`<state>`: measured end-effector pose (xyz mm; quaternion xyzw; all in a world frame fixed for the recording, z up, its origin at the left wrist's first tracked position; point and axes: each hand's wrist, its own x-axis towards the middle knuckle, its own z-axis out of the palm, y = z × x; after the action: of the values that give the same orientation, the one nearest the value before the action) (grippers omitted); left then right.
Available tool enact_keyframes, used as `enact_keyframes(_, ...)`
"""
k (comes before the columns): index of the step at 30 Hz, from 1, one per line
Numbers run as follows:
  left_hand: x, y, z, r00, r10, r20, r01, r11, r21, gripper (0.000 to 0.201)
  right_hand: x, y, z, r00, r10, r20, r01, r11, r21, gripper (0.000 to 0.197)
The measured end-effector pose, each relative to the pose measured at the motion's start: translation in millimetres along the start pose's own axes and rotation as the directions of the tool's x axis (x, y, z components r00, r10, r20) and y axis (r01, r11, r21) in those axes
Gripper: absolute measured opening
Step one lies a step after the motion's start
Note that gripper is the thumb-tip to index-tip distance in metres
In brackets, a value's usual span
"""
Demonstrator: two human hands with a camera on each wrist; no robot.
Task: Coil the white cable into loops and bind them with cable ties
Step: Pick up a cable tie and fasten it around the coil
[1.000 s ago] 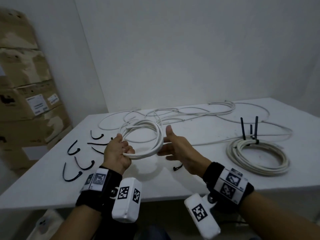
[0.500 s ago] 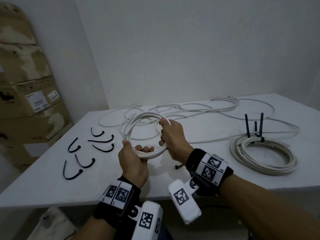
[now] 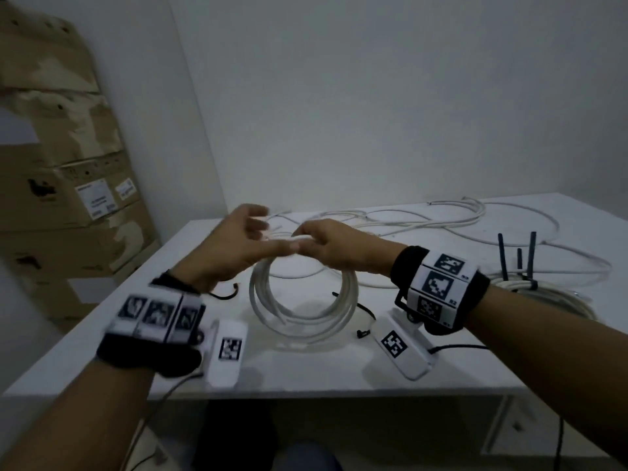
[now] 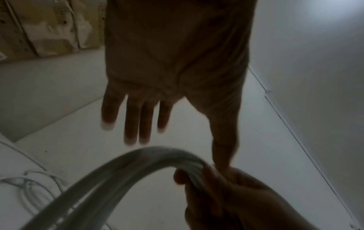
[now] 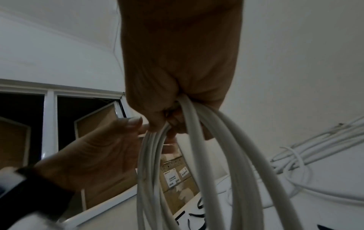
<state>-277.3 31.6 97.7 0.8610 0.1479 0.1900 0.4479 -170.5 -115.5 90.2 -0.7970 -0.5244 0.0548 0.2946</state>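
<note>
A coil of white cable (image 3: 350, 300) hangs upright above the white table (image 3: 306, 375). My right hand (image 3: 314, 241) grips its top, fingers curled round the bundled loops (image 5: 197, 155). My left hand (image 3: 272, 232) is beside it to the left, blurred, fingers spread and straight. In the left wrist view the left thumb (image 4: 222, 149) touches the right hand next to the coil (image 4: 138, 157); the fingers (image 4: 135, 124) hold nothing. More white cable (image 3: 441, 222) lies loose across the far side of the table. Black cable ties (image 3: 224, 295) lie under the hands.
A finished white coil (image 3: 557, 300) lies at the right, with black tie tails (image 3: 530, 253) standing up from it. Another black tie (image 3: 367, 314) lies right of the hanging coil. Stacked cardboard boxes (image 3: 68, 198) stand against the left wall. A white wall is behind.
My left hand has let go of the coil's lower rim and risen, opening beside the right hand. The right hand keeps the top, and the coil now hangs upright.
</note>
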Motion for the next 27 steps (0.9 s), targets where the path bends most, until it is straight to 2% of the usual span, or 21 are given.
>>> enact_keyframes(1,5,6,-4,0.981,-0.033,0.190,0.034,0.999,-0.004,0.064,0,-3,0,1.000,-0.011,0.027,0.011,1.000,-0.019,0.034)
enact_keyframes(2,9,7,-5,0.953,-0.043,0.301,0.054,0.998,-0.029,0.060,1,-4,0,0.999,-0.023,0.038,0.023,1.000,-0.010,0.032)
enact_keyframes(4,11,3,-2,0.935,-0.022,0.353,0.067,0.991,-0.115,0.055,-1,-3,-1,0.999,-0.036,0.027,0.035,0.999,0.036,0.027)
enact_keyframes(6,8,-5,6,0.937,-0.012,0.349,0.066,0.988,-0.142,0.052,-2,1,2,0.999,-0.036,0.028,0.032,0.990,0.139,0.023)
enact_keyframes(9,1,-15,17,0.954,0.015,0.299,0.046,0.980,-0.195,0.041,-3,6,5,0.997,-0.062,0.041,0.050,0.966,0.254,0.034)
enact_keyframes(11,-1,-18,19,0.974,0.024,0.227,0.046,0.954,-0.297,0.033,-2,11,5,0.998,-0.068,0.016,0.063,0.975,0.211,0.035)
enact_keyframes(13,-1,-22,18,0.986,0.014,0.165,0.052,0.920,-0.388,0.029,-3,18,3,0.997,-0.045,-0.056,0.048,0.997,0.064,0.031)
enact_keyframes(15,1,-25,15,0.993,-0.014,0.114,0.063,0.895,-0.441,0.032,-6,25,3,0.986,-0.045,-0.159,0.039,0.998,-0.040,0.034)
enact_keyframes(17,3,-29,12,0.994,-0.037,0.099,0.081,0.868,-0.490,0.042,-9,28,6,0.968,-0.079,-0.238,0.066,0.996,-0.060,0.037)
enact_keyframes(20,4,-29,13,0.990,-0.058,0.129,0.124,0.793,-0.597,0.061,-8,26,12,0.928,-0.120,-0.353,0.128,0.992,0.000,0.031)
enact_keyframes(23,3,-29,16,0.987,-0.071,0.143,0.150,0.724,-0.674,0.076,-6,27,16,0.895,-0.106,-0.432,0.161,0.983,0.092,0.025)
enact_keyframes(25,1,-28,17,0.987,-0.072,0.143,0.151,0.720,-0.678,0.076,-4,29,19,0.895,-0.096,-0.435,0.168,0.977,0.129,0.024)
enact_keyframes(27,-1,-27,18,0.985,-0.091,0.150,0.169,0.718,-0.675,0.067,-3,30,21,0.902,-0.081,-0.425,0.168,0.971,0.171,0.025)
